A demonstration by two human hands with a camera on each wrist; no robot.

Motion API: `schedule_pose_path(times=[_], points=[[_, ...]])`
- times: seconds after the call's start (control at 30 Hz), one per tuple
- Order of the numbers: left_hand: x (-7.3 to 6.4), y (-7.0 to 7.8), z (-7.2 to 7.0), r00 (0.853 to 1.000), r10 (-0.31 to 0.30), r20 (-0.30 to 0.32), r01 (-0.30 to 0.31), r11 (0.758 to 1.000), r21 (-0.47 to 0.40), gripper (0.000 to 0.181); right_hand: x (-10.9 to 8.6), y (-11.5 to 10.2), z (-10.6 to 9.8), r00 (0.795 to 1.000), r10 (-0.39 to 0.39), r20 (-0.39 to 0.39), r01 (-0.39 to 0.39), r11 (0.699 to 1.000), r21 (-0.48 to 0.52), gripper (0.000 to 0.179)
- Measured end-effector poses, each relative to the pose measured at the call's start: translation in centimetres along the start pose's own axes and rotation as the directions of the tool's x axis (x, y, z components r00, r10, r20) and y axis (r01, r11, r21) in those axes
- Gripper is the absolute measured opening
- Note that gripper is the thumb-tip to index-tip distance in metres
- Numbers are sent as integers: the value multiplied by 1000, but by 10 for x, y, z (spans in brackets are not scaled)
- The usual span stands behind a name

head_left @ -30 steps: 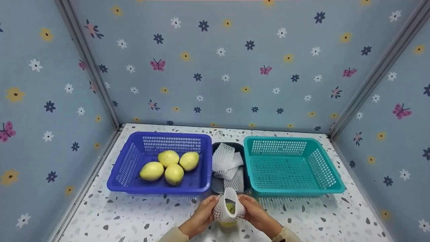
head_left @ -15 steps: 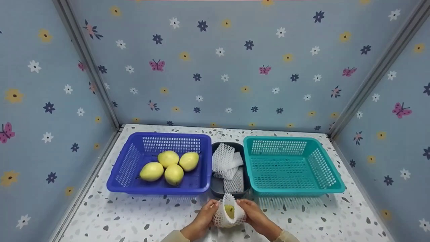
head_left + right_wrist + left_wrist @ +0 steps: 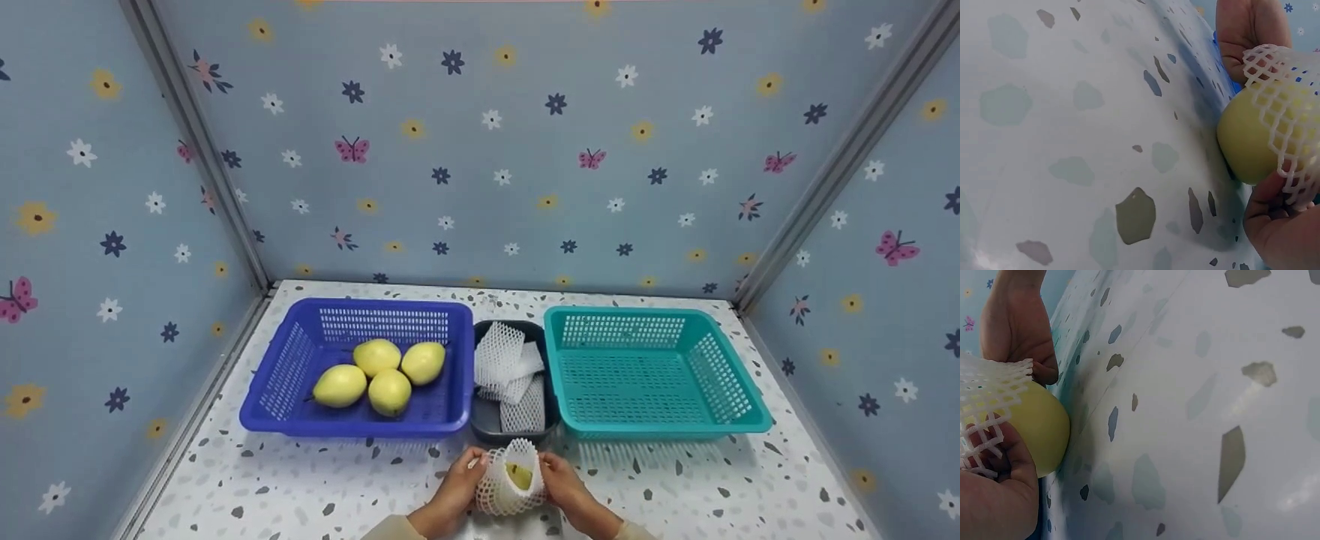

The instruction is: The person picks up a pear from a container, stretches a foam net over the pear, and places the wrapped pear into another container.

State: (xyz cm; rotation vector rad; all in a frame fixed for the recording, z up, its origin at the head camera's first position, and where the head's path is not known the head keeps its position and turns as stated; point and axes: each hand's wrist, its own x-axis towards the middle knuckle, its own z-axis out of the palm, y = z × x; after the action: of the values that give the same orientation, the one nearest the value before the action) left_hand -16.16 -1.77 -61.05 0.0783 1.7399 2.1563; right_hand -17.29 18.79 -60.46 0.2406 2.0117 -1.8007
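At far left, four yellow pears are held in a blue basket, their grouping unchanged over the past second. To its right, nearer the front of the surface, one side of a white foam net is pinched by the left hand, its fingers curled at the mesh edge.

Just behind, more white nets are piled in a dark bin, undisturbed. Between the two hands, a single pear is enclosed by the net, its stem end seen within the mesh mouth. A second ago, a yellow band was left showing below the mesh in the head view; now it is hidden there, the net apparently drawn lower. The fruit is judged better covered, though not wholly: its rounded end is left bare past the mesh in both wrist views. Whether the surface is touched by it cannot be told.

The net's opposite side is gripped by the right hand, with thumb and fingers curled. At far right, a teal basket is seen just beside the bin, likewise unmoved.
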Motion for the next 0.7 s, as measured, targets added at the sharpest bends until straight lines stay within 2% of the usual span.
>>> schedule_pose_path(times=[0.13, 0.2, 0.3, 0.37, 0.53, 0.6, 0.7], points=[[1, -4, -2, 999, 29, -37, -25, 995, 101, 25, 4, 3, 1, 998, -17, -57, 12, 995, -95, 41], [2, -5, -2, 996, 62, -61, -50, 981, 187, 22, 7, 4, 2, 996, -34, -88, 20, 987, -159, 34], [3, -6, -2, 989, 104, -101, -67, 945, 322, 15, 10, 6, 4, 993, -68, -100, 43, 973, -226, 25], [3, -6, 0, 981, 150, -122, -88, 907, 413, 12, 11, 7, 6, 992, -85, -89, 60, 965, -255, 23], [3, -5, 7, 966, 195, -172, -66, 823, 564, 12, 9, 9, 7, 986, -164, -33, 149, 952, -268, 26], [2, -4, 11, 963, 192, -190, -45, 809, 587, 13, 7, 8, 8, 983, -185, -20, 173, 948, -267, 25], [1, -3, 15, 959, 199, -203, -43, 806, 590, 13, 5, 6, 9, 983, -180, -26, 167, 950, -263, 23]])
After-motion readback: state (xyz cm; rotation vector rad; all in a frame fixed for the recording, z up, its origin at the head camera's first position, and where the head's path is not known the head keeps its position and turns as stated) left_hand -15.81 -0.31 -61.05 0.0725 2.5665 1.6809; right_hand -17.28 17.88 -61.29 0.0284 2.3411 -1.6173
